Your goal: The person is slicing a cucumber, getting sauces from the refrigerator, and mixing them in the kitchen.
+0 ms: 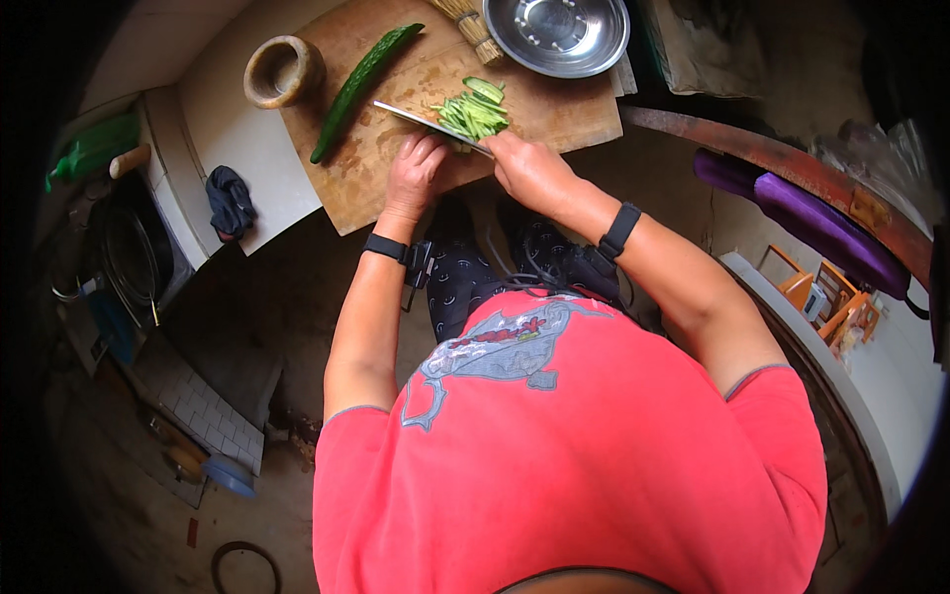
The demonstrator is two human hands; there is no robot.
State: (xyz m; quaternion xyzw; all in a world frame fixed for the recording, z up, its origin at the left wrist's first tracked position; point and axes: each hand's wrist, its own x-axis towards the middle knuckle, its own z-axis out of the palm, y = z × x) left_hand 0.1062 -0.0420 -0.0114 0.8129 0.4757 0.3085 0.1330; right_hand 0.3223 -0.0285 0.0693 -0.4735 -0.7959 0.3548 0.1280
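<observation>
In my right hand [531,167] is the handle end of a kitchen knife [427,123], its blade slanting up to the left over the wooden cutting board [564,122]. My left hand [417,169] rests with curled fingers on the board's near side, close against the blade. Whatever lies under those fingers is hidden, apart from a small pale bit beside the blade. Just beyond the knife lies a pile of cut cucumber strips [473,115], with a few cucumber slices [484,89] at its top. A whole dark green cucumber [360,93] lies to the left.
A stone mortar [284,72] stands at the board's left edge. At the back are a straw pot brush [475,33] and a steel bowl [560,37]. A dark cloth [231,202] lies on the white counter, left of the board. Farther left sits a black pan [133,245].
</observation>
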